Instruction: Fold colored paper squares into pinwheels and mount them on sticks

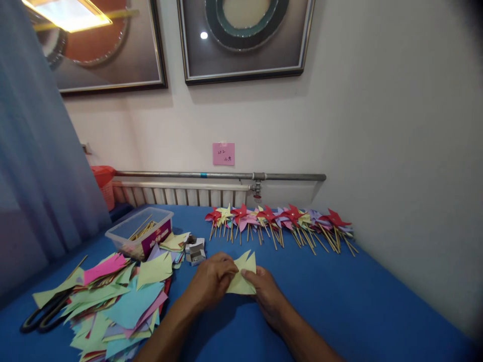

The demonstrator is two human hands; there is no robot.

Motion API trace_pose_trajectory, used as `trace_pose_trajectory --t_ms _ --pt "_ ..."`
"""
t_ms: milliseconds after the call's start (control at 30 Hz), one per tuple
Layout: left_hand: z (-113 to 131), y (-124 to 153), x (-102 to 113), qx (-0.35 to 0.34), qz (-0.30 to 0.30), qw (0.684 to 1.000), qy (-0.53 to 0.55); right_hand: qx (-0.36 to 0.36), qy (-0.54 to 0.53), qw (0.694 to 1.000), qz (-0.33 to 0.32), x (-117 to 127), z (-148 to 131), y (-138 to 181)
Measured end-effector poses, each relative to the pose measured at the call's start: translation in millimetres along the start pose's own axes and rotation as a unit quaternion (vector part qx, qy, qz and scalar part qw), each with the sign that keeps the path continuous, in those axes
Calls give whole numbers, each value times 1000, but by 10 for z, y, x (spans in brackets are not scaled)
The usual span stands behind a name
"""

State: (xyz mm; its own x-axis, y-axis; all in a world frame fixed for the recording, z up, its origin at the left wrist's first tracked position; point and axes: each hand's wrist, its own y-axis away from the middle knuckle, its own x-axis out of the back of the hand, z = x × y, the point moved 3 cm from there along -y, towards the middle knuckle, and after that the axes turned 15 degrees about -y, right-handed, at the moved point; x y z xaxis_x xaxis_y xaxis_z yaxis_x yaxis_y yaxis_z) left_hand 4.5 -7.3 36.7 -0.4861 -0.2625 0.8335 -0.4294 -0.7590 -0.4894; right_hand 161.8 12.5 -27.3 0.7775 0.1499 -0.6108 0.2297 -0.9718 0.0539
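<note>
A pale yellow paper square (241,285) with slits cut in from its corners is held up over the blue table between both hands. My left hand (216,276) pinches its left part, fingers bent over the paper near the middle. Closed on the right edge is my right hand (266,291), its thumb lying on the front of the sheet. Whether a small pin is in my left fingers is hidden. Just beyond my left hand stand small open cardboard boxes (195,251).
Cut coloured papers (132,301) are heaped at left, with black-handled scissors (47,311) beside them. Behind them a clear plastic box (138,240) holds wooden sticks. Finished paper pinwheels (267,216) on sticks lie along the back. A blue curtain (41,151) hangs at left.
</note>
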Motion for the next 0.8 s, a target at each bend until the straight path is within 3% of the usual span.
trace_pose_trajectory --t_ms 300,600,800 --pt "-76 54 27 14 -92 992 80 -6 18 1000 6 10 -19 9" --pt "-18 -9 -35 93 -54 982 157 19 54 998 5 14 34 -51" --pt "-49 -23 -182 138 18 980 139 31 99 994 25 29 45 -69"
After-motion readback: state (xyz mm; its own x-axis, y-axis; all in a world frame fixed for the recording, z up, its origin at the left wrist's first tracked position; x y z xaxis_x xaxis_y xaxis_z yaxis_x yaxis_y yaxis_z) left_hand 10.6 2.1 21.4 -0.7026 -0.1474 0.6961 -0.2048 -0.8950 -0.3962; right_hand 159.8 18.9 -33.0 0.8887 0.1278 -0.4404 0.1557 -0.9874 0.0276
